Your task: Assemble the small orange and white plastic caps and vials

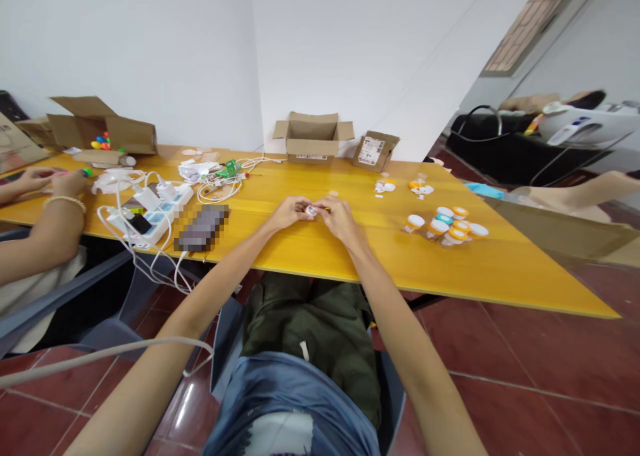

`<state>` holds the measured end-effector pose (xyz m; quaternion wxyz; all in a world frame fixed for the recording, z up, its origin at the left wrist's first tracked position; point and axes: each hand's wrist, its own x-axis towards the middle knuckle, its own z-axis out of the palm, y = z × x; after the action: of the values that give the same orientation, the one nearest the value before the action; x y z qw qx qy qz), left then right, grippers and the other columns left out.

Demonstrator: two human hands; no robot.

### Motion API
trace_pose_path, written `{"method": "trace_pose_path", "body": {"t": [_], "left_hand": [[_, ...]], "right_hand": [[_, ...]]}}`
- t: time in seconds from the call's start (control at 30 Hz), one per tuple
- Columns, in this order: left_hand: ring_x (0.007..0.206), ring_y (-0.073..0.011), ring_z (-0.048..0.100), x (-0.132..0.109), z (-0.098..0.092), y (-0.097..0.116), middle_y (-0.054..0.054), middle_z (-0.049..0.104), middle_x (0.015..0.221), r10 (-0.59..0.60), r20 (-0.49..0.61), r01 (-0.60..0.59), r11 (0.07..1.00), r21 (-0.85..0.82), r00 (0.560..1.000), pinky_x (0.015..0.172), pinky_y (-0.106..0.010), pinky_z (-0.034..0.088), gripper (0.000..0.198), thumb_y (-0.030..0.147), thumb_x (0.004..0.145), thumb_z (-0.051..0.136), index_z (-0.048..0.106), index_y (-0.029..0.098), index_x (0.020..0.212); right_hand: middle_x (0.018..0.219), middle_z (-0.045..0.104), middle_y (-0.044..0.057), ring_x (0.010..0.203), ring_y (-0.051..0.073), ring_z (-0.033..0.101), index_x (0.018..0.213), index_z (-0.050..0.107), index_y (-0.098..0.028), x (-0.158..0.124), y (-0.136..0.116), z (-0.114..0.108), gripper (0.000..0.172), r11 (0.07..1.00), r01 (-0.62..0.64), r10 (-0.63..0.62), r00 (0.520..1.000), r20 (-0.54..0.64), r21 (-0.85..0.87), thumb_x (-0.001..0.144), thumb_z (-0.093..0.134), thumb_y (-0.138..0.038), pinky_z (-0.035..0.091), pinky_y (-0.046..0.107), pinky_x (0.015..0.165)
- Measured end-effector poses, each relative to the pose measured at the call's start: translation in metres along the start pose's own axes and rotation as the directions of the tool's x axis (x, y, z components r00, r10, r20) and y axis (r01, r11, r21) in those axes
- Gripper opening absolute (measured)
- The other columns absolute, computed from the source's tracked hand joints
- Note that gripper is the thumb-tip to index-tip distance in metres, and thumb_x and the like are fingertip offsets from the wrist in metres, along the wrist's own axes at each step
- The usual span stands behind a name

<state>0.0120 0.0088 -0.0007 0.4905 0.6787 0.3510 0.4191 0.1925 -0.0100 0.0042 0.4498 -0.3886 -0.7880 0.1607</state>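
Both hands meet over the table (280,263) in front of me. My left hand (291,213) has its fingers closed around a small white round piece (311,211), which shows some dark marks. The fingers of my right hand (338,216) pinch the same piece from the other side. Its exact kind is too small to make out. A pale flat piece (333,193) lies just beyond my hands. To the right stands a cluster of small clear jars with white, orange and teal lids (445,212); one white-lidded jar (414,223) is slightly apart.
Small white discs (385,187) lie in two piles at the back right. Open cardboard box (313,139) and smaller box (376,151) stand by the wall. Left are a power strip (170,216) with cables, a blurred-out dark device (203,228) and another person's hands (67,181).
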Motion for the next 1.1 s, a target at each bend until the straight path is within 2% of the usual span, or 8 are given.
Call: {"method": "trace_pose_path", "body": {"t": [0.27, 1.1], "left_hand": [[0.079, -0.0164, 0.070, 0.0011, -0.0003, -0.0011, -0.002, 0.075, 0.082, 0.012, 0.010, -0.013, 0.999, 0.034, 1.000, 0.082, -0.033, 0.056, 0.035, 0.023, 0.059, 0.088, 0.071, 0.014, 0.088], [0.078, -0.0163, 0.070, -0.0005, -0.0001, 0.0000, -0.002, 0.074, 0.081, 0.001, 0.013, -0.002, 1.000, 0.023, 1.000, 0.084, -0.034, 0.056, 0.033, 0.021, 0.058, 0.088, 0.071, 0.014, 0.085]], "right_hand": [[0.091, 0.076, 0.005, 0.088, 0.023, 0.069, 0.082, 0.078, -0.026, -0.0004, -0.0030, -0.0006, 0.025, 1.000, 0.013, -0.013, 1.000, 0.017, 0.023, 0.082, 0.059, -0.011, 0.053, 0.040, 0.089], [0.085, 0.074, 0.006, 0.085, 0.023, 0.067, 0.085, 0.080, -0.026, -0.0002, 0.0000, 0.0004, 0.020, 0.999, 0.014, -0.013, 1.000, 0.022, -0.036, 0.086, 0.063, -0.017, 0.052, 0.037, 0.083]]}}
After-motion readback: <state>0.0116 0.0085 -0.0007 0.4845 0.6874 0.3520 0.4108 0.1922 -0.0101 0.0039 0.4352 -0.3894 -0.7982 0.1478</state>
